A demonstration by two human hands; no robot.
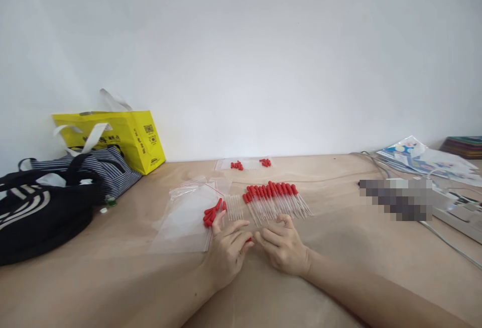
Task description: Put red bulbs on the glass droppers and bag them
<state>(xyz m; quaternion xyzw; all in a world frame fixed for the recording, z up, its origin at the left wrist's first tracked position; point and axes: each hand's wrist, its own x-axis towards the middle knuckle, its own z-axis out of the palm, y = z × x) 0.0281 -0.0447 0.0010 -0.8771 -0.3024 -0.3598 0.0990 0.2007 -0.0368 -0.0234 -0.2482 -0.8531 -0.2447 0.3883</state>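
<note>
Pinched in the fingertips of the left hand (pixel 228 252) is a small red cap (pixel 249 239), mostly covered by the fingers; the right hand (pixel 284 250) is curled with its fingertips close together just beside it, and whether it grasps anything cannot be told from the head view. Both hands are low over the wooden table (pixel 320 283), near its middle. Just beyond the right hand, a row of clear droppers with red tops (pixel 276 200) lies side by side, tips pointing toward the person. Left of that row lie several bare clear tubes (pixel 235 207), and next to these a small heap of loose red caps (pixel 211 216) lies at the edge of a flat clear plastic bag (pixel 181 225), close to the left hand. Farther off, by the wall (pixel 263 67), clear plastic (pixel 222 164) carries two more clusters of red pieces (pixel 237 166). On the left stand a yellow bag (pixel 141 144), a striped bag (pixel 109 167) and a black bag (pixel 71 222); on the right are printed sheets (pixel 414 154), a white power strip (pixel 461 222) and a pixelated patch.
</note>
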